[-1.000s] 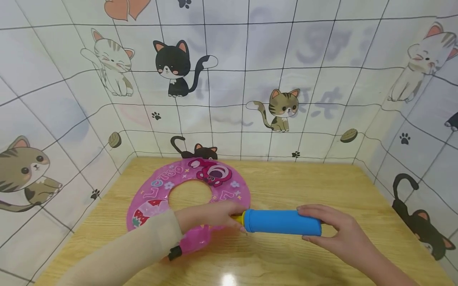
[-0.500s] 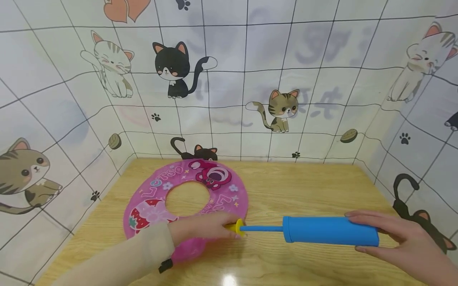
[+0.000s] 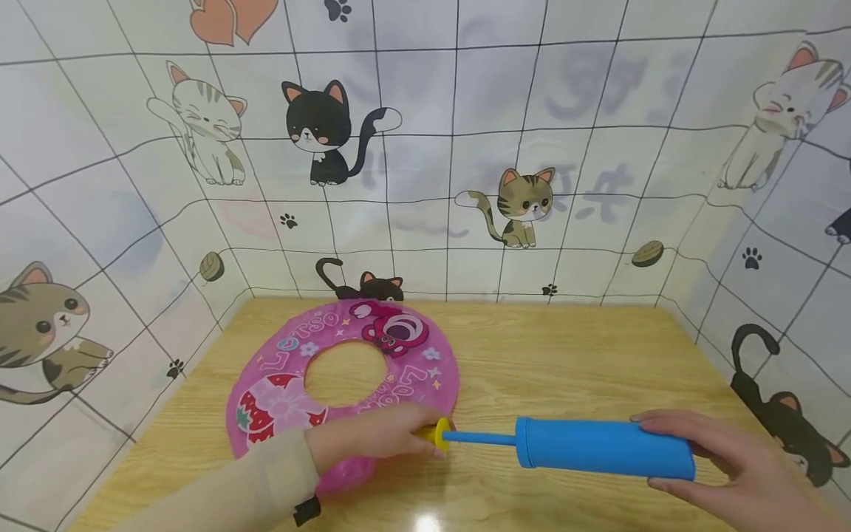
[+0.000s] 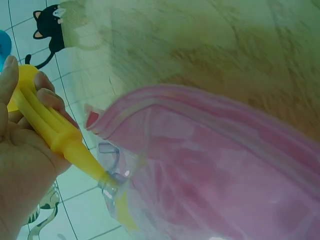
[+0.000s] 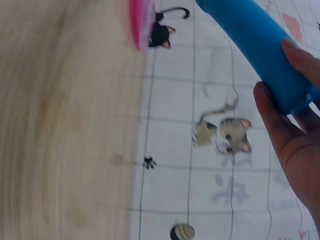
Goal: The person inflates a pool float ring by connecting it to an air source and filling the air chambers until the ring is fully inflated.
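A pink swim ring [image 3: 435, 362] with cartoon prints lies at the left of the table. A blue hand pump [image 3: 601, 447] extends to its right, its thin blue rod [image 3: 480, 438] showing between the barrel and the yellow end. My left hand [image 3: 388, 432] holds the yellow nozzle piece [image 4: 62, 135] over the ring's near side. In the left wrist view the nozzle's tip sits in the clear valve [image 4: 109, 184]. My right hand [image 3: 738, 462] grips the far right end of the barrel, thumb on one side and fingers on the other.
The wooden table [image 3: 565, 355] meets a white tiled-pattern wall covering [image 3: 425, 162] with cartoon cats at the back and sides. A black tab [image 3: 307, 510] sticks out at the ring's near edge, close to the left sleeve [image 3: 279, 458].
My right hand has drawn the barrel away to the right, baring the rod, then come back slightly left. My left hand has stayed on the nozzle, shifting a little left and nearer.
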`<state>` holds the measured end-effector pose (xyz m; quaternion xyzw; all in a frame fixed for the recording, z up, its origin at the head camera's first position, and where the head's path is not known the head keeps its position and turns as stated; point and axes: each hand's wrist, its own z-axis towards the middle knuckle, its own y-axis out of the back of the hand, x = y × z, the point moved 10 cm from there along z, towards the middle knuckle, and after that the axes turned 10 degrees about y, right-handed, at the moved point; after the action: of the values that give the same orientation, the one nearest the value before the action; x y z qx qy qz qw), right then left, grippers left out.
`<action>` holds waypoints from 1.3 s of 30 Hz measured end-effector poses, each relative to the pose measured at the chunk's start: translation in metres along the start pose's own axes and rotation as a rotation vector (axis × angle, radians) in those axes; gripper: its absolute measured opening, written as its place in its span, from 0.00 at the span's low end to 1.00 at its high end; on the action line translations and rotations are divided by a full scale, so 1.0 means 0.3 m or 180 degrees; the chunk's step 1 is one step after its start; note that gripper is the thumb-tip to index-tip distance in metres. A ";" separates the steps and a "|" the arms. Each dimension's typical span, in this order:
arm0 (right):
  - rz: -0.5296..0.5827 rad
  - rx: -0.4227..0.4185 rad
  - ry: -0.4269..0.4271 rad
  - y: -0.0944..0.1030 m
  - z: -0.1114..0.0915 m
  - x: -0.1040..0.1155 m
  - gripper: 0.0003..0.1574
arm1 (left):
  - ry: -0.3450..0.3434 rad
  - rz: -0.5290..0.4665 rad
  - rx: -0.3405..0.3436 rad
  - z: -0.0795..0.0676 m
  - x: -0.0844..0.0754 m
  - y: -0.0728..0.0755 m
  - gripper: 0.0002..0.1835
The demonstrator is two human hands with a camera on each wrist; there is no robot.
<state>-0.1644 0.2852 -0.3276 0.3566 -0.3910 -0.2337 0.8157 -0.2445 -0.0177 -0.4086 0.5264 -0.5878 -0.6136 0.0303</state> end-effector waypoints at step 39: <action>0.0073 -0.0211 -0.0146 0.049 -0.005 -0.053 0.44 | 0.0359 0.0001 -0.0146 -0.005 0.058 0.051 0.11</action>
<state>-0.1709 0.3056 -0.3244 0.3195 -0.4057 -0.2452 0.8205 -0.2600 -0.0348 -0.4074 0.5592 -0.5710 -0.5962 0.0755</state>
